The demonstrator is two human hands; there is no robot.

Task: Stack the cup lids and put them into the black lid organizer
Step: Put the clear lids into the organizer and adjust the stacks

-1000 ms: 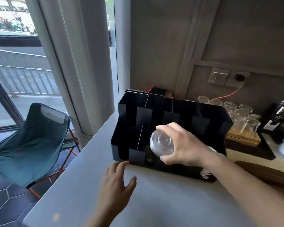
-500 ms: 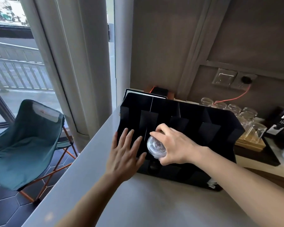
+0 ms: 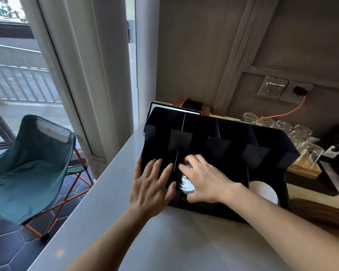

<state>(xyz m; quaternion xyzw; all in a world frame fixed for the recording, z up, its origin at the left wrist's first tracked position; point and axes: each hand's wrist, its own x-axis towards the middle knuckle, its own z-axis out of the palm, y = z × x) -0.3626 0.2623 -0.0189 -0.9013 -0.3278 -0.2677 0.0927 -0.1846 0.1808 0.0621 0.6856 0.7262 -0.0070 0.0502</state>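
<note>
The black lid organizer (image 3: 231, 133) stands on the grey counter (image 3: 164, 241), split by upright dividers into several slots. My right hand (image 3: 205, 182) is closed around a stack of clear cup lids (image 3: 186, 185), holding it low inside the second slot from the left. My left hand (image 3: 152, 186) lies flat, fingers spread, against the organizer's front left slot and holds nothing. White lids (image 3: 265, 193) sit in the slot at the far right. Most of the clear stack is hidden by my fingers.
Glass tumblers (image 3: 299, 141) on a wooden tray (image 3: 303, 171) stand behind the organizer at the right. A wall socket with a red cable (image 3: 299, 90) is above them. A tablet (image 3: 164, 106) leans behind the organizer. A green folding chair (image 3: 31, 165) is on the floor at the left.
My right hand has carried the clear lids down into the organizer slot. My left hand has risen from the counter and come to rest on the organizer's front left.
</note>
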